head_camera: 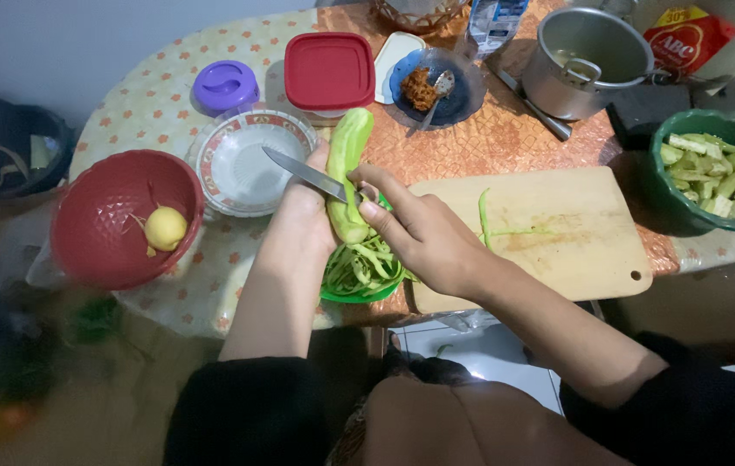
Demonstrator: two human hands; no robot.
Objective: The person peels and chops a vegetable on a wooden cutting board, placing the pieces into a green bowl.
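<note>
- Right hand, at frame centre, is gripping a steel-bladed kitchen knife, fingers clamped on its handle, blade pointing upper left.
- Left hand is wrapping around a pale green, part-peeled cucumber, holding it upright.
- Green peelings are lying in a green plastic bowl just below.
- A pale wooden cutting board is lying to the right.
- A white patterned plate is sitting upper left.

Blurred: floor clutter at 8 o'clock — shapes unreadable.
Cut off: glass bowl at 12 o'clock — top edge.
Hidden: knife handle, inside right hand.
</note>
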